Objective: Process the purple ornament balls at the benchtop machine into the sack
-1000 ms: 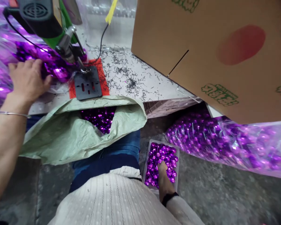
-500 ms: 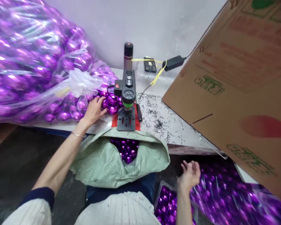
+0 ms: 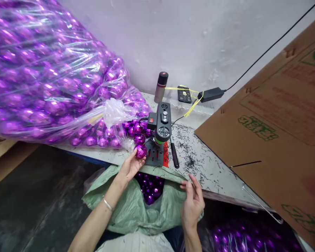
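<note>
In the head view, a purple ball (image 3: 140,151) is held in the fingertips of the left hand (image 3: 132,165), beside the left edge of the base plate (image 3: 155,159) under the machine (image 3: 163,122). The right hand (image 3: 193,204) is half open, fingers loosely curled, by the right side of the green sack (image 3: 170,210); whether anything small is pinched there cannot be told. Balls are already gathered in the sack, so some work may be judged done. Much seems left: loose balls (image 3: 136,129) are heaped left of the machine, and the clear bag (image 3: 55,80) at far left is well filled.
</note>
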Tool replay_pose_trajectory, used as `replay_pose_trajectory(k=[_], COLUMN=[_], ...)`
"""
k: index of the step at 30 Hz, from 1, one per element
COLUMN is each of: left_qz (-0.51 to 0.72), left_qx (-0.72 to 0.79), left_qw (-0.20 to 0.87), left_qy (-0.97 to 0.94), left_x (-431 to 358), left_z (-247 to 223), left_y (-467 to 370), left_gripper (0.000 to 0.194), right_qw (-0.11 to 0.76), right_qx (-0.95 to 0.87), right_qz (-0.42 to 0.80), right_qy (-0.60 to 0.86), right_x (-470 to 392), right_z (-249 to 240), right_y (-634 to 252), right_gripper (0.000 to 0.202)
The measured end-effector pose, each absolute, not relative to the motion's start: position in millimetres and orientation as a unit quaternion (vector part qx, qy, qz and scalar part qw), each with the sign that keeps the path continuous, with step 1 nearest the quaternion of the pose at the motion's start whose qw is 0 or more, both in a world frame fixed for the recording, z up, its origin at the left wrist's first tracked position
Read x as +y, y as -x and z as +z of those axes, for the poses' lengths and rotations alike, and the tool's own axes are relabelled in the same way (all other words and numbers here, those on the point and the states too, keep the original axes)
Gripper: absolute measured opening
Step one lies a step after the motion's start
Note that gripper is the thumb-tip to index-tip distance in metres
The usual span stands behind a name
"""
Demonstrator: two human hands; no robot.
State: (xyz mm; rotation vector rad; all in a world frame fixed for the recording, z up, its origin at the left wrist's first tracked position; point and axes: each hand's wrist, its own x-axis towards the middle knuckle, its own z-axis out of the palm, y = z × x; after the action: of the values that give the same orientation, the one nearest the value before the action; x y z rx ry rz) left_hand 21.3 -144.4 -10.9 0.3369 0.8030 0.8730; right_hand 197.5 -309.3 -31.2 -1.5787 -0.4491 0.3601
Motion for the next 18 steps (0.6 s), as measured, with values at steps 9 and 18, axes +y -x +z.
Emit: replay_pose_trajectory(k=[9,18], left_qz=[0.441,0.365], left_qx=[0.480,0.515], left_qw=[0.668,0.553], left_qy=[-0.360,-0.544], left_x=[-128.1,-125.5], left_z=[-29.1,-42.7], left_y=[-54.3,-59.5], left_gripper=[0.079,0.082], right_qw=[0.619,0.608], right_qx=[-0.211,-0.215], right_qz=[0.219,0.226], right_qy=[0.724,0.730], right_x=[-313.3,-311.5], right_z=[-44.7,-43.3], right_y=[-204.3,-208.3], right_gripper=[0.050,0.048])
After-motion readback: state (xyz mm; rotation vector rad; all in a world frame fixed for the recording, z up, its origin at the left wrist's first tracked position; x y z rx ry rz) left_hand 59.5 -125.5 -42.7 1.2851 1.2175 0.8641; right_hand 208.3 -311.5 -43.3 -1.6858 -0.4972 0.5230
